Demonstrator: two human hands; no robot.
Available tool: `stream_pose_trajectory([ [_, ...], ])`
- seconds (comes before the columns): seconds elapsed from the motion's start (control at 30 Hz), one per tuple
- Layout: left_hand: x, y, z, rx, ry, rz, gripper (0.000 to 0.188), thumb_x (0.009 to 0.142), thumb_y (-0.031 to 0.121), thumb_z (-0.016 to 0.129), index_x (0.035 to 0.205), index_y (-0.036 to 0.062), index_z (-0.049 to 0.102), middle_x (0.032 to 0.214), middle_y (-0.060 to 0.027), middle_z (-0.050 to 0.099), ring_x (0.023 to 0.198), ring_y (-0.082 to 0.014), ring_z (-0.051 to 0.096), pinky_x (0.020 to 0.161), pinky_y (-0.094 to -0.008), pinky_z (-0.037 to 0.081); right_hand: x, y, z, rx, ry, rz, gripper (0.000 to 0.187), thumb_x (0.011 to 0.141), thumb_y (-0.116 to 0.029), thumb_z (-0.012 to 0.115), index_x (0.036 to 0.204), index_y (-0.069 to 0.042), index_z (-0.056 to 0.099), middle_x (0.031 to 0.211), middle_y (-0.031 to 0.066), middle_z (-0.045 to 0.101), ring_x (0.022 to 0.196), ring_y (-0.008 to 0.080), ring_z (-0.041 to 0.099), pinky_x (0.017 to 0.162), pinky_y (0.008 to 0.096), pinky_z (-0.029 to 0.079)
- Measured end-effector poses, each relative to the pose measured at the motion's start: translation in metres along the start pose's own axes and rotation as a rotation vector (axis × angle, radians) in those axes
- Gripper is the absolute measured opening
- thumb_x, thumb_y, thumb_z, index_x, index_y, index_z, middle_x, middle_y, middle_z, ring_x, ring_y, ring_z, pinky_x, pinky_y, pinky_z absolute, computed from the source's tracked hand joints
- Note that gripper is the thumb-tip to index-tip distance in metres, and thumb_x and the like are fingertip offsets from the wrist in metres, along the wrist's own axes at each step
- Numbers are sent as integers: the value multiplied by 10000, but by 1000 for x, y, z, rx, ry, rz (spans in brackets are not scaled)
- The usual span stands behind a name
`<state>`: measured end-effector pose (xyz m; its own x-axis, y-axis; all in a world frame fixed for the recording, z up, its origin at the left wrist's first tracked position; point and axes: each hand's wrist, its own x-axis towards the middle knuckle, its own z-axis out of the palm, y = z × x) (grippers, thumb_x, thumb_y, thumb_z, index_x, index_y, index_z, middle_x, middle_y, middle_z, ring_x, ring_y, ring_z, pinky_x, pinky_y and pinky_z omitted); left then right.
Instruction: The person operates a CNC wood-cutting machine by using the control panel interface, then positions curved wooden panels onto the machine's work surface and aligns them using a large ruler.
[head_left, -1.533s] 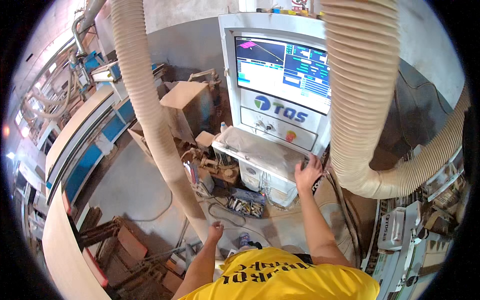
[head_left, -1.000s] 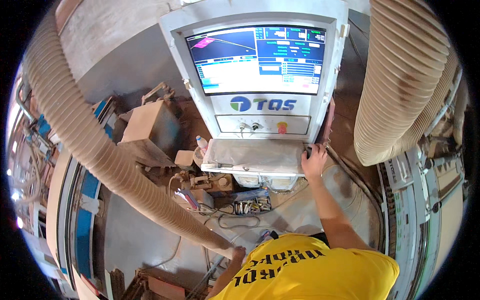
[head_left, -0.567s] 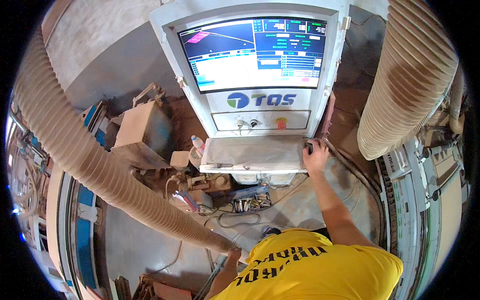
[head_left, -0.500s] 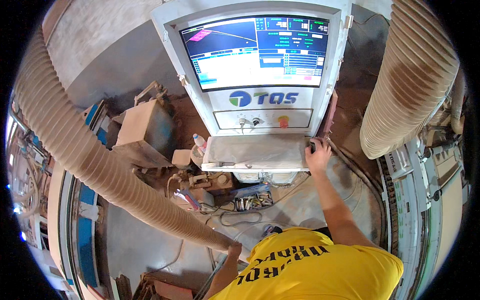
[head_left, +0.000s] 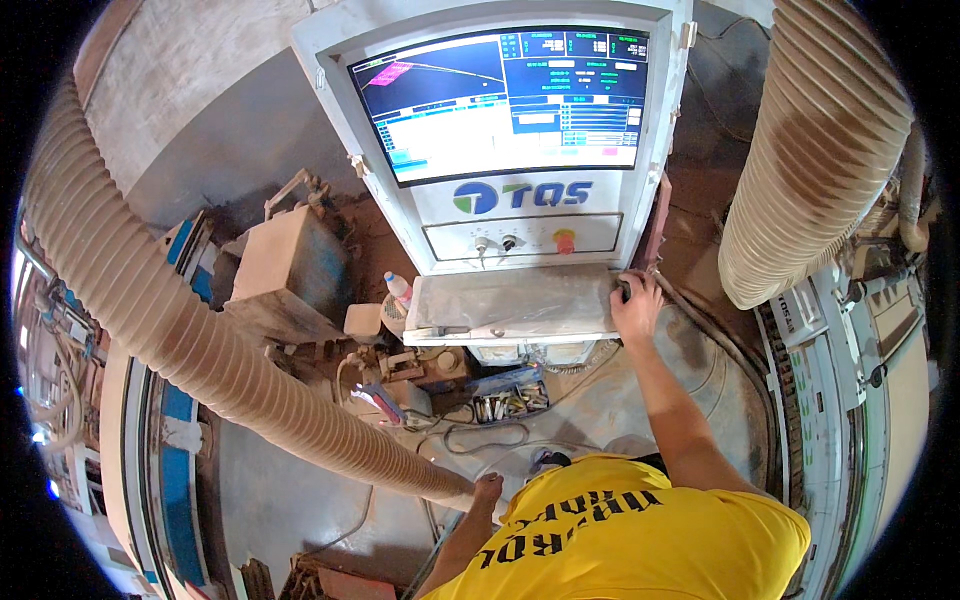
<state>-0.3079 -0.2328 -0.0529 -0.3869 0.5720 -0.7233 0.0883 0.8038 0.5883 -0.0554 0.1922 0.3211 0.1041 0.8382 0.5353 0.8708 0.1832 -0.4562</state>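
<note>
- Person's yellow shirt [head_left: 690, 535], black lettering [head_left: 601, 505]
- Dark mouse [head_left: 626, 291]
- Beige, ring-banded hoses [head_left: 230, 345]
- White console [head_left: 640, 205]
- Blue-and-white screen [head_left: 450, 145], pink patch [head_left: 388, 74]
- Red-and-yellow button [head_left: 565, 241]

Pale wall [head_left: 215, 75], grey lower band [head_left: 240, 150], grey floor [head_left: 270, 460] (dusty brown in places), bright lights [head_left: 40, 437] far left

Screen [head_left: 500, 105] glaring white, small bright spots far left, fisheye-bent edges, black corners

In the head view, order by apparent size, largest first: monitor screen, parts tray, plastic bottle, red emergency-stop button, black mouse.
Monitor screen
Parts tray
Plastic bottle
Red emergency-stop button
Unranked: black mouse, partly hidden by the right hand.
</note>
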Motion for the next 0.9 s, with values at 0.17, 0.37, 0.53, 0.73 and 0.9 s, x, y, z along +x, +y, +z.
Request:
stream_pose_trajectory([
  [0.17, -6, -13, -24, 924, -120, 438, 326, 954, 257, 570, 1129, 40, 738, 1230, -187, 703, 1127, -396, 662, 970, -458, 541, 0, 6, 5, 18, 17, -11, 287, 825, -216, 684, 1104, -154, 703, 1312, 84, 585, 1206, 354, 524, 1010, 519, 421],
  [0.37, -14, -25, -25, 1017, 73, 466, 294, 991, 205, 473, 1020, 72, 733, 1019, -176, 715, 1064, -340, 686, 863, -459, 568, 0, 1, 3, 8, 3, -15, 296, 817, -218, 696, 1106, -157, 703, 1319, 94, 580, 1204, 365, 520, 1021, 519, 414],
  [0.53, -14, -21, -31, 783, 76, 561, 329, 1006, 245, 461, 1085, 58, 720, 1037, -180, 726, 1028, -354, 695, 857, -472, 564, 1, 6, 4, 44, 16, -3, 321, 807, -210, 709, 1124, -160, 697, 1320, 102, 577, 1197, 378, 521, 1030, 528, 408],
  [0.73, -10, -16, -20, 139, 2, 98, 448, 901, 316, 664, 1236, 20, 695, 1107, -184, 732, 999, -324, 704, 875, -424, 562, 2, 9, 6, 53, 35, -54, 346, 794, -189, 724, 1137, -170, 691, 1281, 98, 596, 1169, 373, 535, 1014, 512, 423],
  [0.9, -9, -9, -17, 194, -22, 146, 528, 882, 329, 699, 1300, 10, 672, 1162, -208, 727, 1060, -315, 701, 929, -405, 548, 2, 3, 6, 80, 47, -72, 334, 790, -177, 725, 1122, -169, 691, 1268, 99, 602, 1160, 370, 539, 1005, 512, 430],
])
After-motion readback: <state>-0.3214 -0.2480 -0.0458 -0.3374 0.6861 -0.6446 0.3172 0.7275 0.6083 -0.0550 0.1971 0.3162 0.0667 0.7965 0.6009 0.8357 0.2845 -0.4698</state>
